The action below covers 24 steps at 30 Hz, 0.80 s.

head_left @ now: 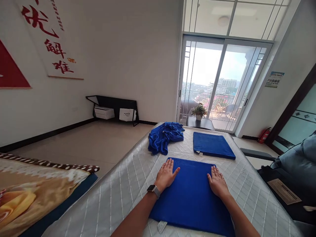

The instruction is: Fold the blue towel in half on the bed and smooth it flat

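A folded blue towel (191, 194) lies flat on the silver quilted mattress (118, 191) in front of me. My left hand (166, 175), with a watch on its wrist, rests flat on the towel's left edge, fingers stretched out. My right hand (217, 182) lies flat on its right edge, fingers together and straight. Further away lies a second folded blue towel (212, 144). To its left sits a crumpled heap of blue towels (164, 136).
A bed with a brown patterned cover (37, 187) stands at the left. A dark recliner (293, 174) is at the right. Beyond the mattress are a small table with a potted plant (198, 112), glass balcony doors (217, 82), a black bench with boxes (115, 110), and a fire extinguisher (264, 135).
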Each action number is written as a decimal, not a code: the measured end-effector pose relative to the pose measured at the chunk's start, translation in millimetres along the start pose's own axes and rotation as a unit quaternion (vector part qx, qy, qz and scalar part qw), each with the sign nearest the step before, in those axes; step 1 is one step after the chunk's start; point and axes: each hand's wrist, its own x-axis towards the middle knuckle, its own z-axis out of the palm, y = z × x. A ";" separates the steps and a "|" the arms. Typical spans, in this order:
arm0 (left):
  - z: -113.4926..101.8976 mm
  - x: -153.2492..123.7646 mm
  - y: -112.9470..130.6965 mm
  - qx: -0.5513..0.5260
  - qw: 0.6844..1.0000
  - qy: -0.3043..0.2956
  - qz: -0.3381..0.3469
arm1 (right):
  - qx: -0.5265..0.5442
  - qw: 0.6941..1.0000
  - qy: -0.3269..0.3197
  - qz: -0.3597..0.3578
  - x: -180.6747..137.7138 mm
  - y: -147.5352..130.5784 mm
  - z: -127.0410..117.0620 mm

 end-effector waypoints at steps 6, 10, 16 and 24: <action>-8.6 -3.5 2.5 -0.013 1.000 -0.003 -0.012 | 0.001 1.000 -0.004 -0.003 -1.5 0.1 -4.1; -8.9 -4.6 2.6 -0.016 1.000 0.005 -0.011 | -0.004 1.000 0.004 -0.008 -7.5 1.2 -8.1; -5.5 -4.3 1.5 -0.016 1.000 0.022 -0.003 | -0.002 1.000 0.011 -0.029 -27.7 5.8 -4.0; 0.3 -2.2 -2.3 -0.002 1.000 0.024 0.007 | 0.020 0.999 0.022 -0.034 -40.5 5.2 13.5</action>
